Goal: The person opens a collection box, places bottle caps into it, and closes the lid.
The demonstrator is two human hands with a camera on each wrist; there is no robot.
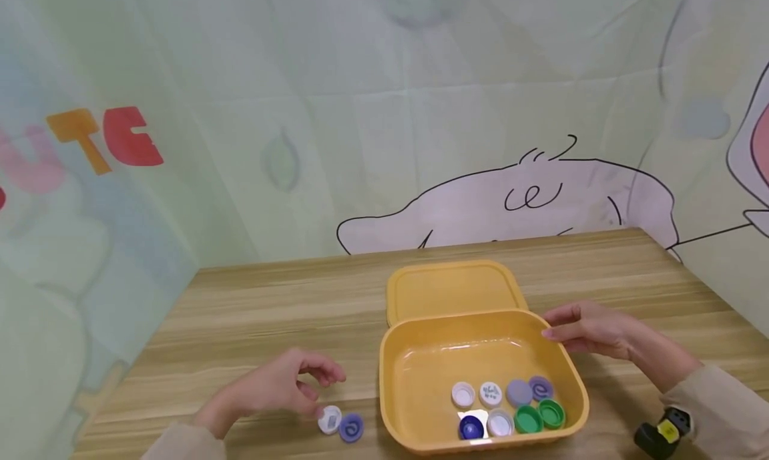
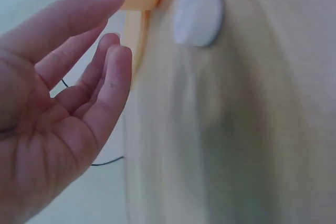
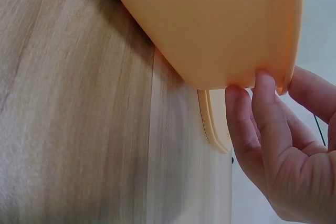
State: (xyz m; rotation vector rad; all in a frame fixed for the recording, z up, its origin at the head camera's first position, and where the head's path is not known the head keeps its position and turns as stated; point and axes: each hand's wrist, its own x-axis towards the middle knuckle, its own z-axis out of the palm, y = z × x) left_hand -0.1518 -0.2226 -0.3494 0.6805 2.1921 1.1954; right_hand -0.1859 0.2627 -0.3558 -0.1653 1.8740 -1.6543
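Observation:
An orange plastic box [image 1: 432,366] stands on the table in the head view, with several bottle caps gathered along its near right side. Among those are green caps [image 1: 529,419], a dark blue cap [image 1: 471,427] and a lilac cap [image 1: 519,393]. My right hand [image 1: 591,330] pinches the box's far right corner, thumb at the rim and fingers [image 3: 270,111] against the outer wall. Left of the box, a white cap [image 1: 330,420] and a purple cap [image 1: 351,427] lie side by side. My left hand [image 1: 279,383] hovers by the white cap with loosely bent fingers, holding nothing.
Behind the box lies a matching orange lid [image 1: 453,290] on the wooden table [image 1: 288,300]. A printed curtain [image 1: 336,133] hangs along the table's far edge. A black and yellow device [image 1: 663,433] is at the right wrist.

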